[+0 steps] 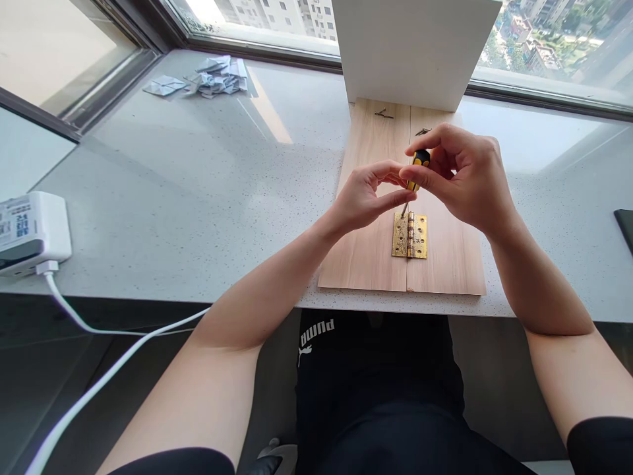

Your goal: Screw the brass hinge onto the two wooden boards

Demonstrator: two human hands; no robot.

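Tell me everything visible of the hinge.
The hinge looks like gold metal mottled with darker marks. Its two rectangular leaves, pierced with holes, lie spread flat across two pale boards, a knuckled barrel along their seam. The shaft of a screwdriver reaches down to the left leaf's far end; whether it touches is unclear.

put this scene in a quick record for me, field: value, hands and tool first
right grip: thumb and fingers closed on a black-and-yellow screwdriver
left grip: fingertips by the screwdriver's lower part; exact contact unclear
screwdriver tip: at the hinge's upper left corner area
hinge: gold-coloured, flat across the seam between two boards
left board: wooden, small metal pieces near its far end
right board: wooden, more small metal pieces near its far end
behind: white panel
far left: folded papers
near left: white device with white cable
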